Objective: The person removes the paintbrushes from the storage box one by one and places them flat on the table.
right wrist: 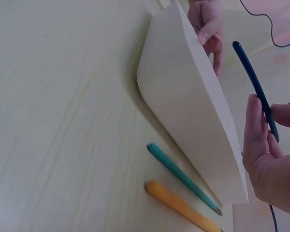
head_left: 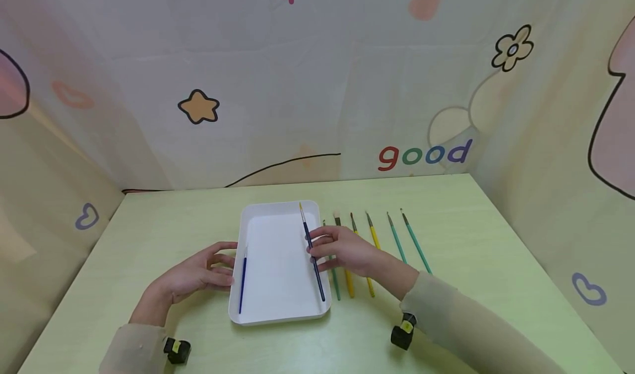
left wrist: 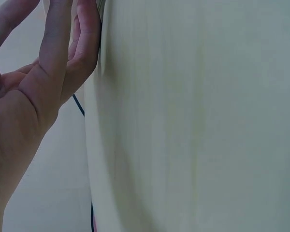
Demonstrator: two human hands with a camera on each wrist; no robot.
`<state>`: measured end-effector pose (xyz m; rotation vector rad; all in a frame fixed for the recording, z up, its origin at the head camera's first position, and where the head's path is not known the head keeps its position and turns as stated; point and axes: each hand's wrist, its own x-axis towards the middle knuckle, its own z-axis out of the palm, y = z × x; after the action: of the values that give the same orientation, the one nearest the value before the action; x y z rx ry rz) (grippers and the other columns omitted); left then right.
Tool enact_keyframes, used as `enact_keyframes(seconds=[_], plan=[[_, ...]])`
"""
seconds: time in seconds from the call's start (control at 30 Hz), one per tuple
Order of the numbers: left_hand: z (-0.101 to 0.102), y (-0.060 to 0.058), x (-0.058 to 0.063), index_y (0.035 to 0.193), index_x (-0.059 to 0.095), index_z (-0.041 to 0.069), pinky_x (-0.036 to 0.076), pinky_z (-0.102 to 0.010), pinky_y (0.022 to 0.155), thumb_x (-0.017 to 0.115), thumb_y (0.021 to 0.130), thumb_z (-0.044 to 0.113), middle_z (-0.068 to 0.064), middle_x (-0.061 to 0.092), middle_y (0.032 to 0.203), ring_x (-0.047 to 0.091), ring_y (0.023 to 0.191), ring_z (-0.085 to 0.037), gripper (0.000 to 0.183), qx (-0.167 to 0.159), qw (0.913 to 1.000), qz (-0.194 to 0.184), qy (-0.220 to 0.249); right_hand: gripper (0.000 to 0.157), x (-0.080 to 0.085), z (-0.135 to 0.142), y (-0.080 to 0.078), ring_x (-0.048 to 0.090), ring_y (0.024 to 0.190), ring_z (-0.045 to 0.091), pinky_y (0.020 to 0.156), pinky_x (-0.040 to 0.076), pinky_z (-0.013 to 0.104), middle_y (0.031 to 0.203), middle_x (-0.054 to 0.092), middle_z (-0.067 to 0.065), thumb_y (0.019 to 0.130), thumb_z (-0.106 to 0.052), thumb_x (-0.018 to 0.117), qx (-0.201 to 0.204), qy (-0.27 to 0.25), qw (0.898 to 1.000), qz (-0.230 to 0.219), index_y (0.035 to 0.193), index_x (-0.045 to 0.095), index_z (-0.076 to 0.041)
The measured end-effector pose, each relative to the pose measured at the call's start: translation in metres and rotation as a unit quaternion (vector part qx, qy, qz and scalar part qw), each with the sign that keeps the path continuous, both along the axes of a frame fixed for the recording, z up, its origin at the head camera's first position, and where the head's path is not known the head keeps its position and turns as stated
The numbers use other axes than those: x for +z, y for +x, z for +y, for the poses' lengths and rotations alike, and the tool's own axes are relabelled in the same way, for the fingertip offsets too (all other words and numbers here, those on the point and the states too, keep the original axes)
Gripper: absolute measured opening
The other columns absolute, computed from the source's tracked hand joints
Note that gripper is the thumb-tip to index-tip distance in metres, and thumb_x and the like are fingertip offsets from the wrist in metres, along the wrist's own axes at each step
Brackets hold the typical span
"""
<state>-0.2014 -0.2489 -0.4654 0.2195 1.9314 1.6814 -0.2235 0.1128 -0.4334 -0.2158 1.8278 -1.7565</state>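
Observation:
A dark blue paintbrush (head_left: 319, 282) is pinched between the thumb and fingers of my right hand (head_left: 349, 250), bristles pointing away. It is held over the right side of a white rectangular tray (head_left: 278, 258). In the right wrist view, the end of the brush handle (right wrist: 251, 73) sticks out past the fingertips. My left hand (head_left: 200, 272) rests beside the tray, its loosely bent fingers against the outer left wall. Inside the tray, a thinner blue paintbrush (head_left: 242, 286) lies along the left side.
Right of the tray, several paintbrushes lie side by side on the pale table (head_left: 496, 286), including a teal brush (head_left: 416, 242) and a yellow brush (head_left: 373, 233). My right forearm passes over some of them. A printed curtain (head_left: 297, 115) hangs behind the table and at both sides.

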Motion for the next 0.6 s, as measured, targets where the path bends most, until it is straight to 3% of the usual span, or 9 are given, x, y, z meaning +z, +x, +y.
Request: enact_keyframes(seconds=[0.2,0.43,0.6], plan=[[0.0,0.0,-0.001,0.159,0.025,0.003,0.058,-0.045,0.092,0.077,0.089,0.0,-0.028,0.047,0.136,0.065,0.11,-0.032,0.087,-0.004,1.0,0.0,0.0,0.042,0.006,0.026,0.0,0.066,0.096,0.023,0.086,0.061,0.043,0.116,0.063,0.016,0.099,-0.002,0.065,-0.021,0.023,0.999,0.011,0.138,0.052,0.005],[0.0,0.0,0.001,0.159,0.025,0.003,0.058,-0.045,0.092,0.077,0.089,0.0,-0.029,0.047,0.136,0.065,0.111,-0.032,0.087,-0.001,1.0,0.0,-0.001,0.042,0.007,0.056,-0.003,0.065,0.105,0.035,0.086,0.06,0.043,0.126,0.059,0.028,0.099,-0.002,0.064,-0.03,0.04,0.998,0.025,0.139,0.05,0.006],[0.0,0.0,0.001,0.159,0.025,0.003,0.058,-0.045,0.093,0.077,0.09,0.0,-0.029,0.047,0.137,0.064,0.11,-0.032,0.086,-0.001,1.0,-0.001,-0.005,0.043,0.004,0.074,-0.004,0.064,0.107,0.034,0.086,0.061,0.043,0.13,0.056,0.029,0.099,-0.003,0.065,-0.04,0.066,0.996,0.033,0.139,0.05,0.005]])
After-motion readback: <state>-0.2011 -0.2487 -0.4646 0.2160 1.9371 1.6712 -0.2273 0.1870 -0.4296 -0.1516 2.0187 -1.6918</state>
